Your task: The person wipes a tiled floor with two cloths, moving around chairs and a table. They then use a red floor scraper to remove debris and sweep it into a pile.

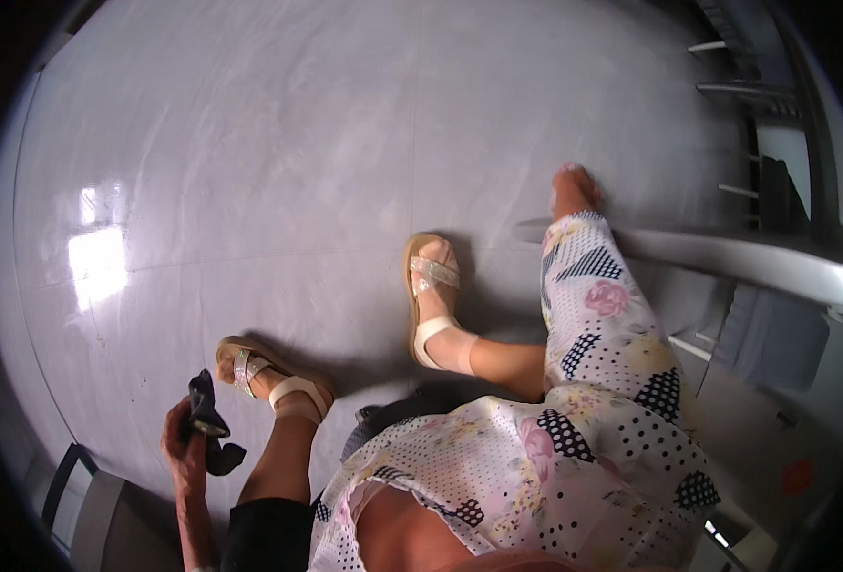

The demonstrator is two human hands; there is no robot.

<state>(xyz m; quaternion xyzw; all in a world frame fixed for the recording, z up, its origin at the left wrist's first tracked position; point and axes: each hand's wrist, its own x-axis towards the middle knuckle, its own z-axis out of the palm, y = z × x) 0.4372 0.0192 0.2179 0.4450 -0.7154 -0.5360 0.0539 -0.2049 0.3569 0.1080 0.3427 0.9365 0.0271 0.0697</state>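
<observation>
My left hand (180,432) is low at the left, wrapped around a black object (208,418) with a bent, flap-like end. Its exact kind is unclear, and part of it is hidden by my fingers. My right hand (575,187) reaches forward over the floor, blurred, out of a floral and polka-dot sleeve (604,293). It is nearest the rounded end of a grey tabletop edge (736,250); my forearm crosses in front of that edge. Its fingers are too blurred to show whether they hold anything. Below are my feet in strapped sandals (432,300) with glittery bands.
Grey, glossy tiled floor (285,143) spreads ahead, with bright window reflections at left. Shelves (743,89) and a blue-grey item (772,343) line the right side. A pale cabinet (750,436) stands lower right. A dark-framed grey piece of furniture (107,508) is at lower left.
</observation>
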